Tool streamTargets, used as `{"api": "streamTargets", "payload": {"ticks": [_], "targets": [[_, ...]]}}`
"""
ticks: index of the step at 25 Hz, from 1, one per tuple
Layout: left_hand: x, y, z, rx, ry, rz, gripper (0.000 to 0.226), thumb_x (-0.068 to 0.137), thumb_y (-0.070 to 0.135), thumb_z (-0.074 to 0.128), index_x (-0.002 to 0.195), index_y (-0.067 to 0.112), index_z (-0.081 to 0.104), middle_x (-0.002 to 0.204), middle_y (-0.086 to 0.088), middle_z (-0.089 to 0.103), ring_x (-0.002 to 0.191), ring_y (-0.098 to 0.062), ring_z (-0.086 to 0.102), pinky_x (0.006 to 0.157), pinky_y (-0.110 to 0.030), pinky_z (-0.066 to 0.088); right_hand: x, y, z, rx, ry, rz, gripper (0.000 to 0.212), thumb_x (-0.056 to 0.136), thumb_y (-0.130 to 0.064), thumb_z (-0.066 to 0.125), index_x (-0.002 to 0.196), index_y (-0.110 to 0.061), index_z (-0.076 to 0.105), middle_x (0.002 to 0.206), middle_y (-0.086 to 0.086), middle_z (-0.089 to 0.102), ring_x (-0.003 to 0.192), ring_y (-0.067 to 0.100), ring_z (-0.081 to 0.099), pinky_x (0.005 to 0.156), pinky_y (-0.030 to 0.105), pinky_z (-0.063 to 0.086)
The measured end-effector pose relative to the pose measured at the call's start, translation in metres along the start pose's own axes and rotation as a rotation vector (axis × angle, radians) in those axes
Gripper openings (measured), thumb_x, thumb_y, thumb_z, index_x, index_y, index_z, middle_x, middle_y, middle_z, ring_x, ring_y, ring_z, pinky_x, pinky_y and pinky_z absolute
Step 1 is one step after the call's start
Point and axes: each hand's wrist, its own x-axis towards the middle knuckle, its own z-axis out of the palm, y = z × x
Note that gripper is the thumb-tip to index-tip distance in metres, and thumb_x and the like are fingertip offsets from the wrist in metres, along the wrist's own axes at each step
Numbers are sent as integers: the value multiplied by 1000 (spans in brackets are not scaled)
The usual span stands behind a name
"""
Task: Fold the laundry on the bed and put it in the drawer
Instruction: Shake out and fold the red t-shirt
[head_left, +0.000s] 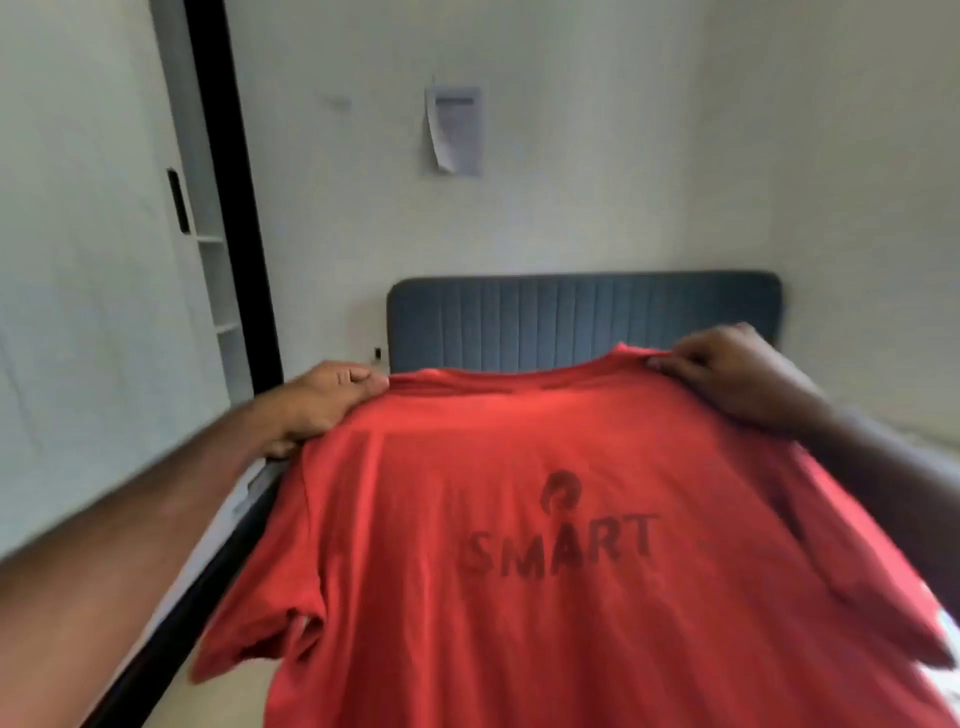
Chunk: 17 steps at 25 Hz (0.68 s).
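A red T-shirt (519, 467) with dark "SMART" lettering is held up, spread out in front of me and filling the lower half of the view. My left hand (327, 400) grips its left shoulder and my right hand (732, 371) pinches its right shoulder beside the collar. Both sleeves hang down at the sides. Most of the bed lies hidden behind the shirt. No drawer is visible.
The blue padded headboard (582, 317) stands against the far wall. A white wardrobe (78, 260) with a black frame and inner shelves (218, 280) runs along the left. A paper sheet (454, 130) hangs on the wall. A strip of bed edge (244, 499) shows lower left.
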Motion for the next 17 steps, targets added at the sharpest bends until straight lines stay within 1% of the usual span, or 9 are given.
{"api": "streamTargets", "payload": {"ticks": [2,3,5,7,10,11,14,15,17], "targets": [[27,-96,48,124,56,-22,32,104,25,56,75,15,63,67,4,55,62,-6,46,59,-29,37,-21,36,104,-4,-64,75,75,89,-85,26,61,-22,55,54,-5,54,59,21,61,60,42,51],[39,-139,71,210,81,-22,33,103,25,57,72,14,61,65,4,52,61,-7,44,60,-31,35,-29,54,154,-9,-94,97,72,90,-84,27,63,-24,57,57,-2,58,64,27,65,61,42,52],[62,-214,107,331,108,-19,33,101,20,59,69,13,55,62,5,51,61,-14,47,62,-33,36,-37,80,236,-54,-203,119,70,91,-81,29,78,-23,66,75,8,71,78,35,70,62,41,52],[83,-269,131,405,99,-1,33,101,20,59,70,16,51,61,6,49,66,-23,54,65,-38,40,-32,96,290,-120,-256,93,71,92,-80,27,87,-22,68,85,10,73,82,36,71,63,43,53],[121,-312,146,452,125,41,32,102,23,58,71,20,48,63,2,52,73,-32,61,69,-41,46,-2,114,336,-153,-254,97,47,98,-56,49,85,-15,68,86,20,71,82,43,68,64,45,48],[135,-320,147,452,142,47,33,102,22,58,70,22,47,63,2,50,73,-33,61,69,-41,44,9,121,348,-151,-241,98,46,98,-55,50,84,-14,68,85,22,70,81,44,67,64,46,49],[184,-334,146,509,144,41,37,101,25,57,66,28,45,67,3,49,73,-28,57,67,-34,36,44,143,380,-193,-216,108,55,97,-64,43,84,-16,67,85,23,68,80,45,67,66,46,53],[197,-339,147,518,134,12,37,101,27,57,66,29,46,70,3,51,74,-26,56,67,-32,34,50,149,393,-187,-225,129,55,97,-64,44,86,-16,68,87,24,68,82,46,67,66,44,51],[208,-346,154,510,97,-36,34,101,26,57,68,28,50,71,1,55,76,-25,55,68,-30,31,50,160,420,-174,-253,171,49,97,-60,53,97,-15,74,93,26,69,87,47,67,68,43,48]]}}
